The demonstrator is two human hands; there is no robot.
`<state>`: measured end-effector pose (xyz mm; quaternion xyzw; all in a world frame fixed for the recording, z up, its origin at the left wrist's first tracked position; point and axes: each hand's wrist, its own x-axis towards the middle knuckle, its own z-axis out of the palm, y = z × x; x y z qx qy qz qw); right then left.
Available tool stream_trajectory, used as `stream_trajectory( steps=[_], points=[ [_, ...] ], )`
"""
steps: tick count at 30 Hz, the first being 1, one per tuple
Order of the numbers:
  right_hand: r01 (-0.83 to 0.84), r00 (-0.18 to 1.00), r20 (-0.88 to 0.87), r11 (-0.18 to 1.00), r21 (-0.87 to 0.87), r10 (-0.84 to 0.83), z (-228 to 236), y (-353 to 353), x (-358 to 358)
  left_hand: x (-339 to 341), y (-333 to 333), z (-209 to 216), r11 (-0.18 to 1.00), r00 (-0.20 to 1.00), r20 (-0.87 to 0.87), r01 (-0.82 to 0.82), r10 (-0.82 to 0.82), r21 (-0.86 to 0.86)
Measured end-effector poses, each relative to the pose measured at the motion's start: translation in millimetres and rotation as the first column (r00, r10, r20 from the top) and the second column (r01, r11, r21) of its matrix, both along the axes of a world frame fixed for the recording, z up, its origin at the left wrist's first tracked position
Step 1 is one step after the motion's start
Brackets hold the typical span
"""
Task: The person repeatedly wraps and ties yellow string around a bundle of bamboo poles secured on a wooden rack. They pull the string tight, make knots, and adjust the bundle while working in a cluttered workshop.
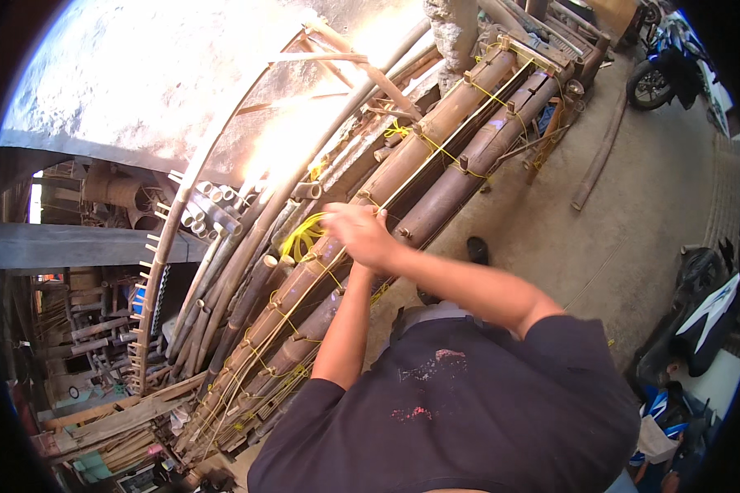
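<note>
Two long brown bamboo poles run diagonally side by side in front of me, a nearer bamboo pole [432, 200] and a farther bamboo pole [396, 173]. Short pegs and yellow cord [440, 148] are spaced along both. Over the far pole my right hand [355, 233] crosses on top of my left hand [381, 217]. Motion smears the right hand's fingers, and the left hand is mostly hidden beneath it. A loose bundle of bright yellow strap [302, 237] lies against the right hand's fingers; whether they grip it I cannot tell.
Beyond the poles stand a curved pegged bamboo pole [175, 220], stacked bamboo tubes [210, 209] and a concrete post [455, 37]. On the right, a loose bamboo length [600, 156] lies on the concrete floor [543, 222]. Motorcycles stand farther right, including a blue motorcycle [670, 70].
</note>
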<state>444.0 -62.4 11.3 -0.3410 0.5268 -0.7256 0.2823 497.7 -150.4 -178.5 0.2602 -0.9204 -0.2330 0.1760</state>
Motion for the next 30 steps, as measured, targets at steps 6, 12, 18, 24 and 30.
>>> stream_trajectory(
  steps=[6,12,18,24,30],
  points=[
    [0.273,0.593,-0.661,0.657,0.702,0.460,-77.2,-44.3,-139.8,-37.7,27.4,87.1,0.968,0.989,0.149,-0.021,-0.017,0.251],
    [-0.565,0.691,-0.145,0.654,0.503,0.709,-1.1,68.4,-83.4,-13.6,23.0,71.0,0.929,0.990,-0.081,-0.081,0.118,0.362],
    [-0.241,0.792,-0.445,0.884,0.401,0.418,-107.5,124.6,-27.8,-48.4,17.5,116.3,0.879,0.951,-0.283,0.031,0.120,0.477],
    [0.007,0.535,-0.723,0.854,0.520,0.436,-84.0,129.5,-2.9,-93.7,-79.1,55.8,0.962,0.958,-0.133,-0.238,0.255,0.135],
    [-0.495,0.762,-0.200,0.753,0.433,0.616,-100.4,105.7,85.5,-44.3,-94.6,90.0,0.999,0.995,0.100,-0.006,0.003,0.036]
  ],
)
